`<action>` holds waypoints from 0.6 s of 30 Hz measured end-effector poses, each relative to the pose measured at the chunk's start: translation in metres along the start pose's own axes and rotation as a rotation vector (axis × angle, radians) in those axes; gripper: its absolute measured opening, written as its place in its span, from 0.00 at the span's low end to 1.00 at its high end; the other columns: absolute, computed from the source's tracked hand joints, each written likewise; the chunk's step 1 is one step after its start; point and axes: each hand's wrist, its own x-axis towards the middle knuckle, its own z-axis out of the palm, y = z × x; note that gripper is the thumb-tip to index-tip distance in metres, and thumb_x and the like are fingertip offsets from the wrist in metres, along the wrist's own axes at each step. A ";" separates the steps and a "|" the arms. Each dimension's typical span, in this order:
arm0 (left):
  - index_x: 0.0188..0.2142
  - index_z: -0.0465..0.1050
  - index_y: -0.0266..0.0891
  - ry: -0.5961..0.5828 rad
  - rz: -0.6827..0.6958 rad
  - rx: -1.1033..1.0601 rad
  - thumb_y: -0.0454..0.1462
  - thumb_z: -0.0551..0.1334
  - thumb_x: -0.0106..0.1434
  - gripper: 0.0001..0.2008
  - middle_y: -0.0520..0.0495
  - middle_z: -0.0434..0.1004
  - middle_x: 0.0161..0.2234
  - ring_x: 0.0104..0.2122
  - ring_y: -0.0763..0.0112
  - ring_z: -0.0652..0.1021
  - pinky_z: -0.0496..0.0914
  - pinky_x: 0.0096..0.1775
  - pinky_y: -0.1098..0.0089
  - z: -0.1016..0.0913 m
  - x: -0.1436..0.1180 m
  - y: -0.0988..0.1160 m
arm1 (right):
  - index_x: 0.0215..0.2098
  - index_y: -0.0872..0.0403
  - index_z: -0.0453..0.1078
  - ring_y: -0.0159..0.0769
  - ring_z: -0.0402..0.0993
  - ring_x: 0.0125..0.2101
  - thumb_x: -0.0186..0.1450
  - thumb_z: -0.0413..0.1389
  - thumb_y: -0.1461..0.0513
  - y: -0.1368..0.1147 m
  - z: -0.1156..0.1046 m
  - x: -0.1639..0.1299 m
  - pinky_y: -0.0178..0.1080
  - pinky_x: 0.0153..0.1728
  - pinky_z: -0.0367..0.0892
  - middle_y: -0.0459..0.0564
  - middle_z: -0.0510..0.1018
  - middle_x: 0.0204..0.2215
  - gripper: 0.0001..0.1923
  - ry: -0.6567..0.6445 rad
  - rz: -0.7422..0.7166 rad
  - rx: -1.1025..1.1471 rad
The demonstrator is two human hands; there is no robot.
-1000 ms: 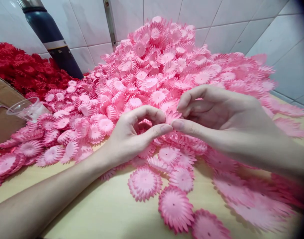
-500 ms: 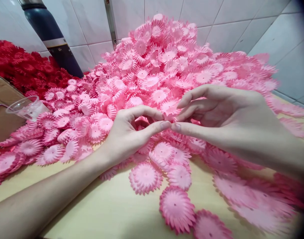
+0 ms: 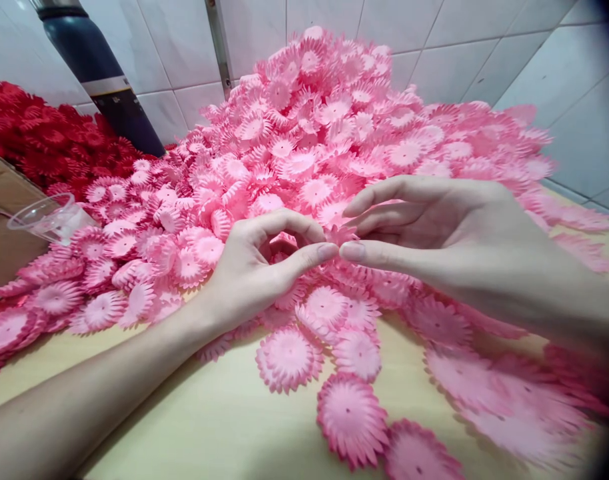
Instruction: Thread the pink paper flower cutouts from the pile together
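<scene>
My left hand (image 3: 257, 267) and my right hand (image 3: 434, 233) meet fingertip to fingertip over the front of a big heap of pink paper flower pieces (image 3: 324, 127). Both pinch one small pink flower piece (image 3: 342, 233) between thumbs and forefingers; most of it is hidden by the fingers. Loose pink flower pieces (image 3: 352, 417) lie flat on the pale wooden table (image 3: 224, 427) just below my hands.
A heap of red flower pieces (image 3: 39, 137) fills the back left. A dark blue flask (image 3: 104, 83) stands against the white tiled wall. A clear plastic cup (image 3: 47, 217) lies on its side at the left, beside a brown cardboard box (image 3: 4, 220).
My hands have stayed together with small finger shifts around the pinched piece. The view has shifted slightly.
</scene>
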 end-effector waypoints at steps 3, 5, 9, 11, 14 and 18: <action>0.31 0.76 0.37 -0.029 0.006 0.017 0.37 0.70 0.56 0.06 0.48 0.78 0.31 0.30 0.71 0.76 0.72 0.33 0.71 0.000 -0.001 0.001 | 0.36 0.51 0.75 0.36 0.80 0.31 0.53 0.69 0.61 0.000 -0.001 0.000 0.35 0.31 0.78 0.45 0.81 0.29 0.13 -0.006 0.009 0.002; 0.31 0.76 0.37 -0.035 -0.002 0.037 0.36 0.69 0.57 0.05 0.48 0.78 0.31 0.30 0.71 0.76 0.72 0.32 0.71 0.000 -0.001 0.002 | 0.34 0.51 0.75 0.35 0.78 0.27 0.52 0.69 0.60 0.000 -0.002 0.000 0.35 0.27 0.76 0.44 0.80 0.27 0.13 0.013 0.003 -0.023; 0.30 0.76 0.37 -0.028 -0.008 0.057 0.36 0.68 0.58 0.05 0.47 0.78 0.30 0.29 0.71 0.76 0.72 0.31 0.71 0.002 -0.002 0.004 | 0.30 0.52 0.73 0.30 0.75 0.24 0.51 0.69 0.64 -0.002 -0.002 0.001 0.32 0.25 0.73 0.44 0.78 0.23 0.12 0.052 0.027 -0.028; 0.30 0.76 0.37 -0.033 -0.006 0.056 0.36 0.68 0.58 0.05 0.48 0.78 0.30 0.29 0.72 0.76 0.71 0.31 0.72 0.002 -0.002 0.004 | 0.29 0.53 0.70 0.29 0.73 0.23 0.50 0.69 0.67 -0.003 -0.002 0.001 0.30 0.24 0.72 0.44 0.77 0.23 0.13 0.073 0.029 -0.020; 0.31 0.76 0.37 -0.032 -0.002 0.048 0.36 0.68 0.58 0.05 0.48 0.78 0.30 0.29 0.72 0.76 0.71 0.30 0.73 0.002 -0.002 0.003 | 0.28 0.53 0.68 0.29 0.73 0.24 0.50 0.68 0.69 -0.005 -0.001 -0.001 0.29 0.24 0.72 0.44 0.76 0.23 0.14 0.086 -0.004 -0.022; 0.33 0.77 0.37 -0.056 0.005 0.026 0.36 0.68 0.59 0.05 0.47 0.79 0.32 0.29 0.72 0.76 0.71 0.31 0.72 0.001 -0.002 0.002 | 0.28 0.54 0.67 0.28 0.74 0.25 0.51 0.68 0.69 -0.005 -0.002 -0.002 0.28 0.26 0.72 0.43 0.76 0.23 0.14 0.056 -0.013 -0.018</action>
